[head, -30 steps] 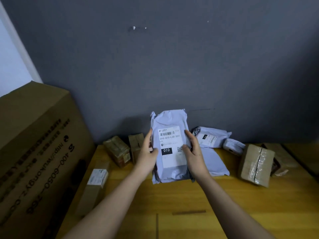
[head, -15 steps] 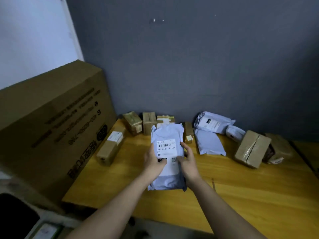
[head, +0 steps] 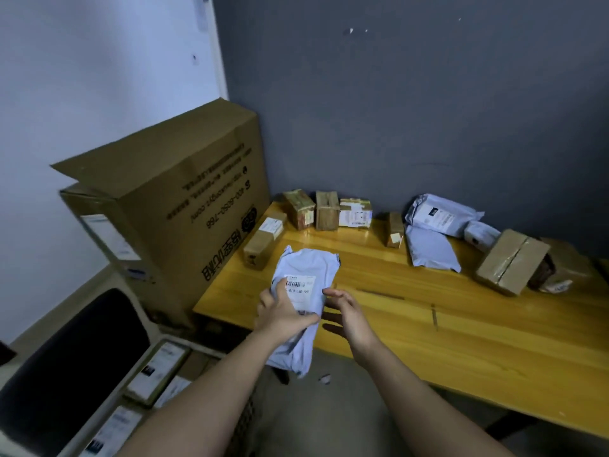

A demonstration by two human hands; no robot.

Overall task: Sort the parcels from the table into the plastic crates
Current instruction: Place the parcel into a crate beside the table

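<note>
Grey mailer bag held over the wooden table's near-left corner.

The left hand (head: 282,314) grasps the pale grey mailer bag (head: 304,291), thumb on its white barcode label; the right hand (head: 349,316) hovers just beside it, fingers relaxed, holding nothing. The bag's lower end overhangs the table (head: 428,334) edge. Bare wood lies right of the bag; label print is mostly illegible.
</note>
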